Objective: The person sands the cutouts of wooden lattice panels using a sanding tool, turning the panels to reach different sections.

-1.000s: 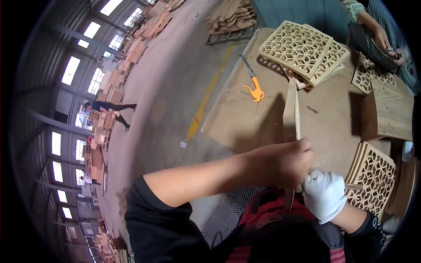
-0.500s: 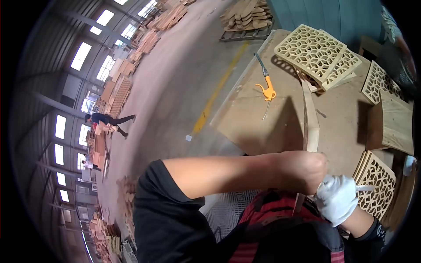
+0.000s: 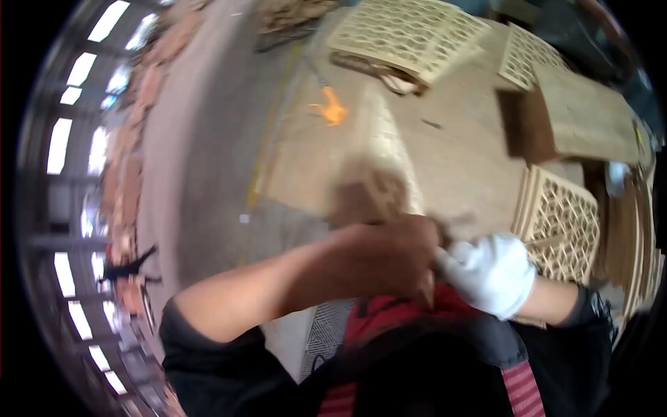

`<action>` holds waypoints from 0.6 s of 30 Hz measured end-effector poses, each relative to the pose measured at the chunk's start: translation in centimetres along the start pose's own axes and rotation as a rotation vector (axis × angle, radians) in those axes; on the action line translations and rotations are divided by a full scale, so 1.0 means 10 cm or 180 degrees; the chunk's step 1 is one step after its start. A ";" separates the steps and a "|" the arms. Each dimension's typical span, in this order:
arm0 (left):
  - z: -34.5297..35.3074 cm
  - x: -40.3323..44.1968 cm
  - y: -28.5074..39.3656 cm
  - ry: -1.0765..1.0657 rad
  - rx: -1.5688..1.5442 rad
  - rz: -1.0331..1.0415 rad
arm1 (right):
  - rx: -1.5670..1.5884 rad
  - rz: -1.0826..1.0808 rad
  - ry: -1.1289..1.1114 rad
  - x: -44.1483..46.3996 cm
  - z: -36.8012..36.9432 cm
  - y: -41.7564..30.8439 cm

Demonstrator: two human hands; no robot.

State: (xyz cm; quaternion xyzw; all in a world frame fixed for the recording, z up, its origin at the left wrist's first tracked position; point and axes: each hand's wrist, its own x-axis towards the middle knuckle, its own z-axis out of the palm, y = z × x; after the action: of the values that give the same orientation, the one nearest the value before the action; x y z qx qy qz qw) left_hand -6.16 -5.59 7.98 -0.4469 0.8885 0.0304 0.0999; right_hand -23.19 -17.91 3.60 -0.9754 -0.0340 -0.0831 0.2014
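My left hand (image 3: 406, 254), bare, is closed around the lower part of a pale lattice panel (image 3: 394, 149). The panel stands on edge in front of me, tilted and blurred, its lower end showing below the fingers. Close to its right, my right hand (image 3: 490, 274) wears a white glove and is curled closed. A thin pale strip (image 3: 547, 242) sticks out to the right of the glove; the rest of it is hidden by the hand.
An orange air blow gun (image 3: 331, 108) lies on the table (image 3: 458, 160). Lattice panels (image 3: 396, 35) are piled at the back, and another stack (image 3: 563, 215) stands at right beside a wooden box (image 3: 590, 115). Across the aisle at far left is a person (image 3: 128, 270).
My view has swung right, shifting the scene left and up. The panel has turned from edge-on to show its patterned face. Both hands remain closed and close together.
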 end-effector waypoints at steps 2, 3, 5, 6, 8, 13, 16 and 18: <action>-0.22 0.00 -0.02 0.0186 0.0750 -0.0128 | 0.0462 0.0248 0.0387 0.00 0.18 -0.03; -0.22 0.04 -0.02 0.0105 0.0815 -0.0184 | 0.0538 0.0094 0.0608 0.02 0.21 -0.01; -0.16 0.07 0.04 0.0075 0.1007 -0.0232 | 0.0266 0.0201 0.0362 -0.08 0.21 0.03; -0.12 0.06 0.14 0.0099 0.1147 -0.0244 | 0.0167 0.0205 0.0259 -0.17 0.25 -0.01; -0.13 0.08 0.13 0.0074 0.1041 -0.0254 | -0.0059 0.0448 0.0472 -0.25 0.42 -0.03; -0.23 0.18 0.09 -0.0124 0.0901 -0.0137 | -0.0343 0.0006 0.0259 -0.24 0.47 -0.05; -0.19 0.16 0.16 0.0000 0.0926 -0.0192 | 0.0106 -0.0227 0.0302 -0.21 0.07 0.06; -0.12 0.17 0.16 0.0351 0.0967 -0.0270 | 0.0394 -0.0137 0.0788 -0.16 0.25 0.08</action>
State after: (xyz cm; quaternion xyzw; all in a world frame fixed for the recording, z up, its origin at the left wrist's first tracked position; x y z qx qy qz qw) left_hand -8.59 -6.19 8.70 -0.4648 0.8673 -0.1330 0.1186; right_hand -24.35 -17.74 0.71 -0.9424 -0.0349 -0.2049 0.2620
